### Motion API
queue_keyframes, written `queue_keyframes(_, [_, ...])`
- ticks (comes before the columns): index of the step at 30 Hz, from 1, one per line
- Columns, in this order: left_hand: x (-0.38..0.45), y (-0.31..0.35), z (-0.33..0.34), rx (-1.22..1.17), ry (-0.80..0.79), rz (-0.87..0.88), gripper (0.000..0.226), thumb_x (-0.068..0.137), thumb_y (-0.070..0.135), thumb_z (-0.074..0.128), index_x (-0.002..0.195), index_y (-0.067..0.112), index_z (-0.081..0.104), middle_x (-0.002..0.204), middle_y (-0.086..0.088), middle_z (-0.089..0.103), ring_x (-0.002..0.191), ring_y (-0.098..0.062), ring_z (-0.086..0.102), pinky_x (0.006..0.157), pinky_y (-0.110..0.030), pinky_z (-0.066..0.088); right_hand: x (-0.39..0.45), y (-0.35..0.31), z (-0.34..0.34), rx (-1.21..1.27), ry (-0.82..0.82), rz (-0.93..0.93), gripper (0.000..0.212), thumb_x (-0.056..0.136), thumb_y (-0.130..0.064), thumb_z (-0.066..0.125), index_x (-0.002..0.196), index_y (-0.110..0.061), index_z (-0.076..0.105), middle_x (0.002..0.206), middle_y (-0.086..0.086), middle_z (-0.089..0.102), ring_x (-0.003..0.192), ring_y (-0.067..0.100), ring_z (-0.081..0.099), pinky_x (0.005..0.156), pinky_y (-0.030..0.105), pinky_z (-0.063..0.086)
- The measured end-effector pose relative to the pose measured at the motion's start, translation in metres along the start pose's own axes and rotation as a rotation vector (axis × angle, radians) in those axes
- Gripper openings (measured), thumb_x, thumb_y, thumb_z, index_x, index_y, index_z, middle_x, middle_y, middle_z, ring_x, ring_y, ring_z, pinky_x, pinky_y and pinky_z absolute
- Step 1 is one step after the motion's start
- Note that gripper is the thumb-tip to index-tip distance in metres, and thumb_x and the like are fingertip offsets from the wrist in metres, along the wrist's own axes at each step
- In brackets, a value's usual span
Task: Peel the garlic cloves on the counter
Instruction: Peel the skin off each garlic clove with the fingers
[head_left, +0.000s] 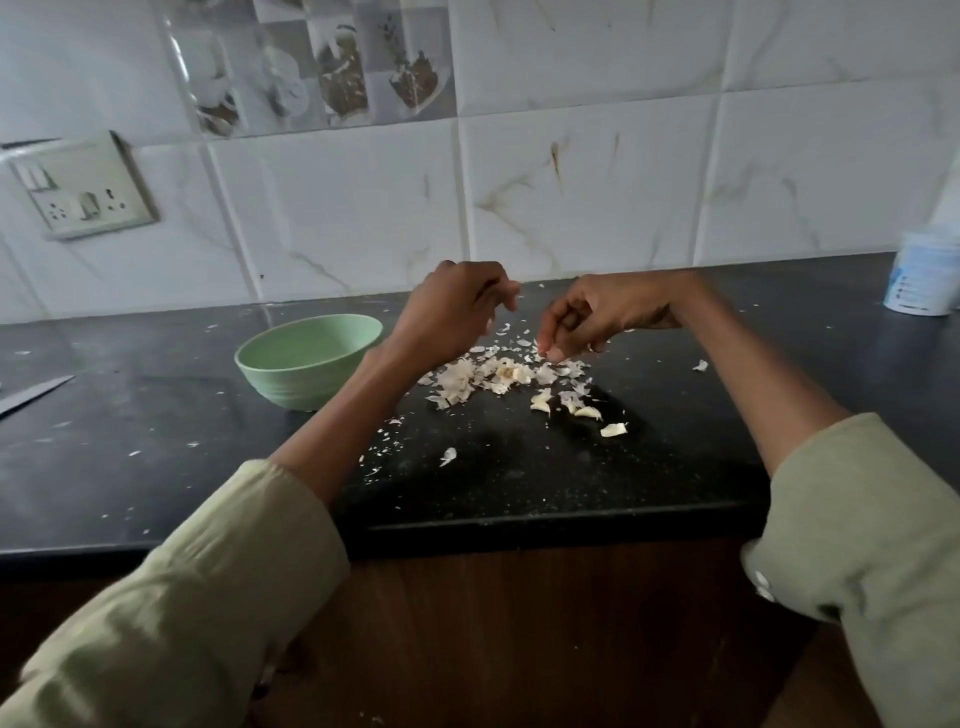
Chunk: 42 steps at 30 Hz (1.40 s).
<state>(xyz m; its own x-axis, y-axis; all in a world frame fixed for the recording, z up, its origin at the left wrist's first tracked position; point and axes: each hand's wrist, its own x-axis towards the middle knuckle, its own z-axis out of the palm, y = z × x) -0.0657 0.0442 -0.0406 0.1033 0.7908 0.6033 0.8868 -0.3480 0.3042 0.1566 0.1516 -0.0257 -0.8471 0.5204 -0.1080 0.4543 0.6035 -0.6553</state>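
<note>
Garlic cloves (576, 410) lie loose on the black worktop (156, 426), a few pale ones just in front of a heap of papery skins (498, 376) at the middle. Above that heap the right hand (597, 317) has its fingertips pressed together, apparently pinching a scrap of skin or a small clove; which of the two I cannot tell. The left hand (457, 312) hangs beside it with fingers curled, and whether its grip carries anything is hidden.

To do this step well, I judge it best to drop the skin onto the heap, not among the cloves, so peeled and unpeeled stay apart. Pick one clove, nip its root end, then pull the skin off lengthwise. Peeled cloves probably belong in the green bowl (306, 358), just left of the heap. A knife (31, 395) lies well apart at the left edge.
</note>
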Motion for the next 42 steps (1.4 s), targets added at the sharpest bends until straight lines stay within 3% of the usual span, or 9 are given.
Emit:
queue_keyframes(4, [0.009,-0.009,0.038,-0.049,-0.072,-0.029,0.012,0.102,0.023,0.061,0.106,0.029,0.071,0.082,0.010,0.073,0.077,-0.008,0.070,0.076,-0.043,0.061,-0.007,-0.006,-0.003,-0.035,-0.140,0.008,0.017,0.088,-0.019,0.083,0.103,-0.012,0.076,0.086,0.005,0.068,0.069,0.011,0.054,0.060,0.023,0.039])
queue_keyframes(8, [0.007,-0.017,0.044,-0.178,-0.151,0.026,0.041,0.089,0.006,0.073,0.125,0.023,0.064,0.091,0.006,0.075,0.086,-0.012,0.072,0.081,-0.036,0.060,0.004,-0.020,0.011,-0.134,-0.247,-0.002,0.023,0.089,-0.021,0.083,0.111,-0.018,0.077,0.091,0.008,0.072,0.075,0.022,0.051,0.059,0.025,0.037])
queue_keyframes(12, [0.010,-0.021,0.046,-0.225,-0.134,0.016,0.042,0.083,-0.004,0.067,0.119,0.018,0.068,0.090,0.002,0.075,0.086,-0.016,0.072,0.079,-0.032,0.058,0.010,-0.023,0.020,-0.162,-0.245,0.051,0.023,0.089,-0.022,0.084,0.110,-0.016,0.078,0.089,0.008,0.071,0.067,0.015,0.049,0.055,0.026,0.033])
queue_keyframes(17, [0.010,-0.020,0.046,-0.243,-0.107,0.038,0.022,0.089,-0.005,0.068,0.103,0.010,0.076,0.086,-0.001,0.077,0.078,-0.006,0.071,0.070,-0.015,0.054,0.012,-0.020,0.023,-0.162,-0.208,0.061,0.020,0.089,-0.020,0.084,0.107,-0.014,0.078,0.089,0.007,0.072,0.066,0.013,0.051,0.052,0.021,0.036])
queue_keyframes(20, [0.010,-0.022,0.047,-0.251,-0.095,0.012,0.014,0.100,0.004,0.062,0.100,0.008,0.075,0.076,-0.003,0.077,0.069,-0.007,0.073,0.070,-0.022,0.059,0.009,-0.018,0.020,-0.162,-0.203,0.070,0.021,0.088,-0.017,0.085,0.107,-0.012,0.078,0.090,0.004,0.076,0.069,0.013,0.054,0.053,0.018,0.040])
queue_keyframes(23, [0.011,-0.022,0.047,-0.249,-0.064,-0.002,0.013,0.103,0.015,0.064,0.098,0.011,0.075,0.071,0.001,0.076,0.067,-0.009,0.074,0.072,-0.031,0.060,0.007,-0.017,0.019,-0.164,-0.170,0.063,0.018,0.088,-0.020,0.084,0.102,-0.011,0.079,0.085,0.004,0.074,0.064,0.011,0.053,0.054,0.018,0.040])
queue_keyframes(27, [0.010,-0.019,0.047,-0.239,-0.050,-0.003,0.021,0.104,0.022,0.066,0.086,0.013,0.075,0.068,0.003,0.074,0.065,-0.012,0.072,0.065,-0.029,0.056,0.005,-0.014,0.014,-0.074,-0.061,0.013,0.018,0.093,-0.020,0.080,0.105,-0.007,0.077,0.085,0.009,0.070,0.061,0.010,0.047,0.053,0.019,0.036])
queue_keyframes(33, [0.009,-0.019,0.044,-0.326,-0.047,-0.114,0.072,0.110,0.060,0.035,0.069,0.012,0.071,0.064,-0.004,0.073,0.063,-0.018,0.072,0.073,-0.034,0.058,0.005,0.000,0.002,-0.019,0.240,0.027,0.009,0.100,-0.016,0.070,0.102,-0.007,0.071,0.098,0.012,0.078,0.071,0.013,0.065,0.062,0.022,0.053])
queue_keyframes(42, [0.005,-0.023,0.047,-0.196,-0.080,0.026,0.053,0.111,0.041,0.049,0.067,0.019,0.071,0.062,0.004,0.071,0.057,-0.012,0.068,0.070,-0.036,0.061,0.011,0.025,-0.002,-0.109,0.323,0.151,0.012,0.099,-0.010,0.068,0.103,-0.001,0.076,0.094,0.011,0.080,0.082,0.015,0.075,0.070,0.023,0.060])
